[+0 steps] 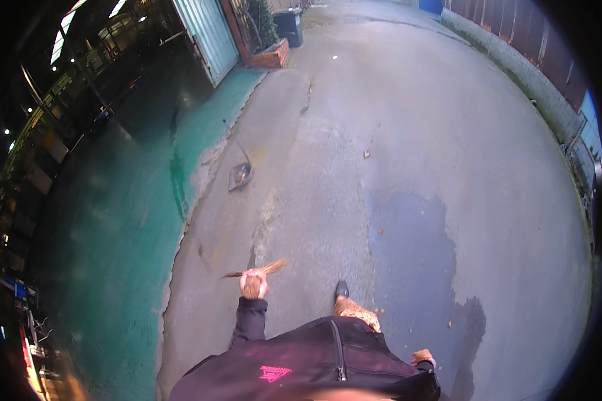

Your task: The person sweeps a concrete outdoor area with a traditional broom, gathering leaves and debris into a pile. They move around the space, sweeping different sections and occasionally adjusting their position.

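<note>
My left hand (254,282) is closed around a straw broom (274,266), out in front of my dark jacket. Its tan bristles stick out past the fingers to the right, and a thinner brown end points left. Low at my right side, my right hand (423,357) has its fingers curled in, with a band at the wrist and nothing visible in it. Farther ahead, a long-handled dustpan (239,176) rests on the concrete close to the green floor's edge. Something small and brownish lies in the pan.
Green-painted floor (130,220) runs along the left into a dark workshop, past a light metal door (211,37). A brick planter (271,57) and dark bin (289,27) stand beyond. A wet patch (411,254) and scattered leaves (366,154) mark the concrete. A low wall (515,60) lines the right.
</note>
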The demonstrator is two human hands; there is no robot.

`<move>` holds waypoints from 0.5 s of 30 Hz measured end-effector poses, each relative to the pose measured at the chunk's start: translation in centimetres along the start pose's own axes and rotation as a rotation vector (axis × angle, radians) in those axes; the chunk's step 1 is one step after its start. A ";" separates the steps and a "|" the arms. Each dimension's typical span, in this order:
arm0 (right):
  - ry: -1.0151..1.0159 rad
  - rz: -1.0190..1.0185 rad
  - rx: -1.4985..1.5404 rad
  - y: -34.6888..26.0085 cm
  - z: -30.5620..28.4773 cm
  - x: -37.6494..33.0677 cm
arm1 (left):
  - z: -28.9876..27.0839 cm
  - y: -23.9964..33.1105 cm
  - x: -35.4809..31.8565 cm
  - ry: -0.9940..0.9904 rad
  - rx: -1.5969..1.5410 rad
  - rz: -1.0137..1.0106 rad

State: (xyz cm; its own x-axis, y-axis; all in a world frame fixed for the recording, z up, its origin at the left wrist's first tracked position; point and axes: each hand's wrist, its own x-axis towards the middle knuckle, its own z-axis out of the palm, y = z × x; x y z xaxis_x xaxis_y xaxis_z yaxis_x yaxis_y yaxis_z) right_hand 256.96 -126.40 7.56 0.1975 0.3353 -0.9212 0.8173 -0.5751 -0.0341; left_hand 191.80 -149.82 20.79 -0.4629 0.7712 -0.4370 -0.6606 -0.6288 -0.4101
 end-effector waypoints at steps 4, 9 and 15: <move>0.805 -0.594 -0.264 -27.3 -11.6 -4.5 | 6.4 -2.5 6.8 0.297 0.322 -0.307; 0.667 -1.398 -0.177 -62.7 -17.2 -14.2 | 13.5 -3.8 16.0 0.486 0.856 -0.327; 0.139 -1.416 0.083 -90.3 -16.8 -6.9 | 22.8 -4.8 33.9 0.466 0.917 -0.366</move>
State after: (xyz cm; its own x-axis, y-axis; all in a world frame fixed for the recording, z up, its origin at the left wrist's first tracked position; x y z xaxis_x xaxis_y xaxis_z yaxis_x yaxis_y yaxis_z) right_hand 190.84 -64.25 23.55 -0.6913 0.7211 -0.0463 0.3336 0.2618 -0.9056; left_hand 165.80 -118.35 26.17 -0.0071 0.6618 -0.7497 -0.9915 0.0927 0.0912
